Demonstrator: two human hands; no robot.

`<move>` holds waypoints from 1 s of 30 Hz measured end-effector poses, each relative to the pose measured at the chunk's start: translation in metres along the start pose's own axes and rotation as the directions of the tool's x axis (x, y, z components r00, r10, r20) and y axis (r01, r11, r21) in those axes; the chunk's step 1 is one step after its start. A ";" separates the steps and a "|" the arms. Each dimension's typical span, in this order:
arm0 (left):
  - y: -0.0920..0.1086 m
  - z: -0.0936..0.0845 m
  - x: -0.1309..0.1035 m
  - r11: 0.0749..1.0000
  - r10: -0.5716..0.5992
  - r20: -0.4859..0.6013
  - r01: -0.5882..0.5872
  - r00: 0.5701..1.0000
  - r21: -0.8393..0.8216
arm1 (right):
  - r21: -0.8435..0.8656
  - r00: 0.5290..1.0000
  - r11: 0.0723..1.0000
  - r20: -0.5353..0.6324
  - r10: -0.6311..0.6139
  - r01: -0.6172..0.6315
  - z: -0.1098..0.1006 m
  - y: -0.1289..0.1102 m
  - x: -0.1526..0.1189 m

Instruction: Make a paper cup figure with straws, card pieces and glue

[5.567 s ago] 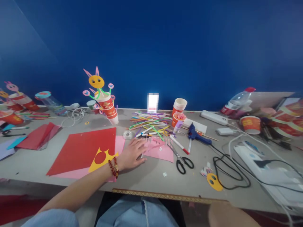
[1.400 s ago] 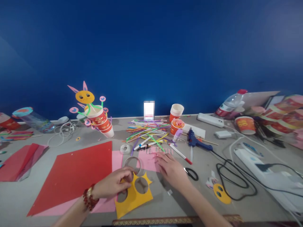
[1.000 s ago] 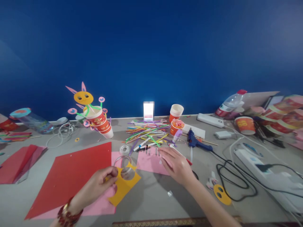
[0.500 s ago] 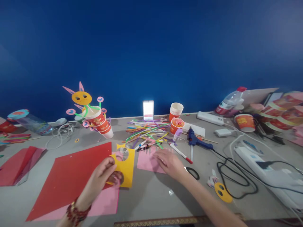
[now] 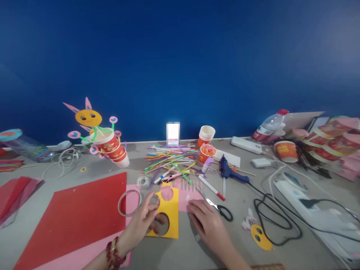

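Note:
My left hand (image 5: 144,218) is closed on the left edge of a sheet of yellow paper (image 5: 173,206) with round holes cut in it; some fingers show through the lower hole. My right hand (image 5: 206,215) lies palm down at the lower edge of a pink paper (image 5: 182,187), fingers flat and close together, with no object visible in them. Just beyond it are black-handled scissors (image 5: 225,212), their blades pointing away over the pink paper. Left of the yellow sheet, a clear tape ring (image 5: 119,210) lies on red paper (image 5: 84,210) and pink paper.
Several coloured sticks (image 5: 174,155) are heaped at the back. A paper-cup rabbit figure (image 5: 105,142) stands back left. To the right are a red-capped marker (image 5: 212,187), a blue glue gun (image 5: 232,172) with a black cord, a power strip (image 5: 298,195) and a yellow paper face (image 5: 261,237).
My left hand has moved right with the yellow paper, which now overlaps the pink paper and uncovers the tape ring. My right hand has drawn back toward me from the pink paper's middle.

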State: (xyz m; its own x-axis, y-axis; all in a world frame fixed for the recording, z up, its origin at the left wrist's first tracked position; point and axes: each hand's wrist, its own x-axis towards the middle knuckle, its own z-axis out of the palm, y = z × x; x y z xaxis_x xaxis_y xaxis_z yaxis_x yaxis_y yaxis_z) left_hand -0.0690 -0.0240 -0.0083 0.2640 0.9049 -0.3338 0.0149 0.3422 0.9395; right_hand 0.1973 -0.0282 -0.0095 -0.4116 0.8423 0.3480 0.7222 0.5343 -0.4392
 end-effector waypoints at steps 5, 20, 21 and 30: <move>-0.005 -0.005 -0.014 0.922 0.166 -0.071 -0.129 0.984 0.364 | -0.021 0.999 0.999 -0.047 -0.027 0.026 0.006 0.003 -0.001; 0.009 -0.001 0.001 -0.028 0.333 0.467 -0.486 0.819 0.873 | -0.059 0.999 0.998 -0.016 -0.037 0.036 0.005 0.003 -0.003; 0.008 -0.003 0.004 -0.029 0.339 0.463 -0.483 0.819 0.875 | -0.059 0.999 0.997 -0.016 -0.042 0.041 0.005 0.003 -0.003; 0.000 0.000 0.002 -0.027 0.343 0.433 -0.452 0.834 0.892 | -0.031 0.996 0.998 0.070 -0.051 0.054 -0.004 -0.006 0.021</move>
State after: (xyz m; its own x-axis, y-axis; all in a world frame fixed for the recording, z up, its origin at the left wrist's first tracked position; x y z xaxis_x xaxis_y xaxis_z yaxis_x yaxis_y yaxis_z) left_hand -0.0691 -0.0225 -0.0090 0.6427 0.7622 0.0772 0.7402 -0.6438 0.1940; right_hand 0.1869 -0.0140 0.0038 -0.4862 0.8166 0.3111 0.7158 0.5764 -0.3942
